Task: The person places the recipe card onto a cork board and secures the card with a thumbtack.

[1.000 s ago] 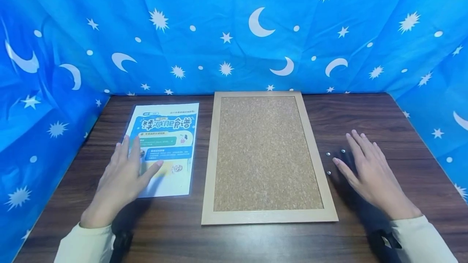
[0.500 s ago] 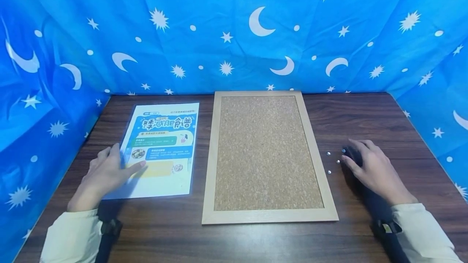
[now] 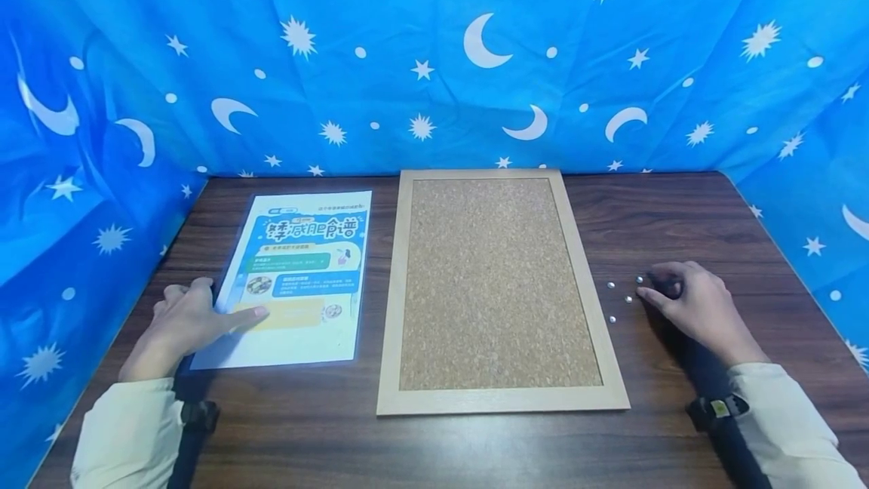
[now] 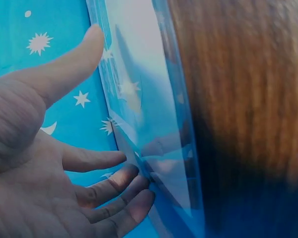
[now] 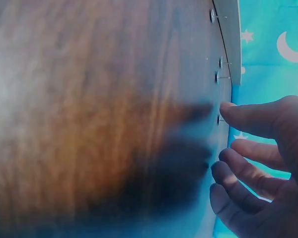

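A printed sheet with a glossy clear border lies on the left of the table. Beside its left edge is my left hand, thumb stretched out over the sheet and fingers loosely bent at the edge. In the left wrist view, thumb and fingers of the left hand stand wide apart with nothing pinched between them. Several silver thumbtacks stand points-up on the right. My right hand hovers close beside them; its thumb tip is near one tack in the right wrist view, thumb and fingers apart.
A cork board in a pale wooden frame lies between the hands, with the tacks off its right side. The dark wood table meets blue star-and-moon cloth at the back and both sides.
My left hand has drawn back and left, uncovering more of the sheet, its fingers now at the left edge. The right hand has come lower beside the tacks, its fingers more bent.
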Available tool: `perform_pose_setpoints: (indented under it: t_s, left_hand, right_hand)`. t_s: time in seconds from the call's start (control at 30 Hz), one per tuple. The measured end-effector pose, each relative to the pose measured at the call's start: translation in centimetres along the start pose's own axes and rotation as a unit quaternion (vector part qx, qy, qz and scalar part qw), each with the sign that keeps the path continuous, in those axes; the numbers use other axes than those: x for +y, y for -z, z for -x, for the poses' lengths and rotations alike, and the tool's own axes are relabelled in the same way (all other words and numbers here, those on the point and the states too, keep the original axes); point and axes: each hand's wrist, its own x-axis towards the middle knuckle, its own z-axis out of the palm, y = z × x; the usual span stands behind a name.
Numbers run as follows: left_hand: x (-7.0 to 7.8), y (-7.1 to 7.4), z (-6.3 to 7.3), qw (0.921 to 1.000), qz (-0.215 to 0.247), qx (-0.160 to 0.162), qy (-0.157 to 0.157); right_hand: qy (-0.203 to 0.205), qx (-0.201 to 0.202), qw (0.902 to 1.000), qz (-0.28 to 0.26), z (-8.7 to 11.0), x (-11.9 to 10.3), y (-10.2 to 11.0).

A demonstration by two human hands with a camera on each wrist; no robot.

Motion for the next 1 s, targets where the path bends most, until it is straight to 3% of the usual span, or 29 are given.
perform_pose_setpoints:
  t_s: [0.27,0.63,0.87,1.0]
  left_hand:
    - [-0.4,-0.2,-0.3,0.9998,-0.001,-0.021,-0.001]
    - [-0.7,-0.3,-0.8,0.9991,0.007,-0.026,0.034]
    - [-1.3,-0.4,-1.0,0.9981,0.043,-0.031,0.03]
    - [-1.9,-0.5,-0.8,0.9954,0.086,-0.024,0.034]
  right_hand:
    - [-0.053,-0.043,0.9974,-0.023,-0.4,0.4,0.2]
    - [-0.079,-0.053,0.9948,-0.037,-0.5,0.5,0.2]
    - [-0.081,-0.043,0.9947,-0.047,-0.6,0.3,0.2]
    - [-0.082,-0.041,0.9943,-0.055,-0.8,0.1,0.1]
